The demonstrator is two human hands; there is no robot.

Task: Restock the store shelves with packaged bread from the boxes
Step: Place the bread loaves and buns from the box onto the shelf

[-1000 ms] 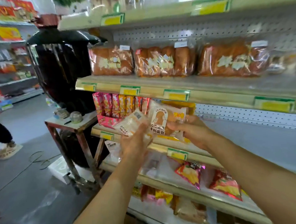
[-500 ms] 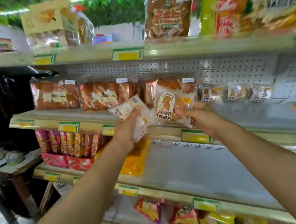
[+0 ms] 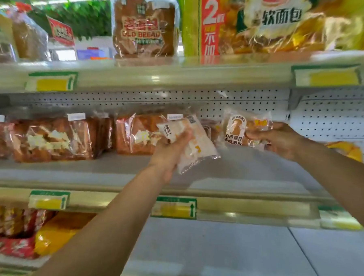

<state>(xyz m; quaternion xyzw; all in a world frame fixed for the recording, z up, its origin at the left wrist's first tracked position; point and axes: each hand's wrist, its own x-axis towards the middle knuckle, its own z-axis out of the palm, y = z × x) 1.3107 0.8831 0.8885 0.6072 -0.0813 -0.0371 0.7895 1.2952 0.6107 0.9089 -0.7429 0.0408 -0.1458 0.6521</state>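
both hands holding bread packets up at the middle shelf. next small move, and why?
Probably set down the right hand's bread packet on the bare stretch of the middle shelf just below it. That packet is already held over the shelf, right of the row of brown loaves, with open space beneath. The left hand's white packet could follow beside it.

"OLD BREAD" on top-shelf loaf bag [image 3: 143, 28]; large "2" on red strip of neighbouring bread pack [image 3: 210, 23].

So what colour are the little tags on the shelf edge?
Yellow with green borders, seen best in the head view, like the price tag below the left hand.
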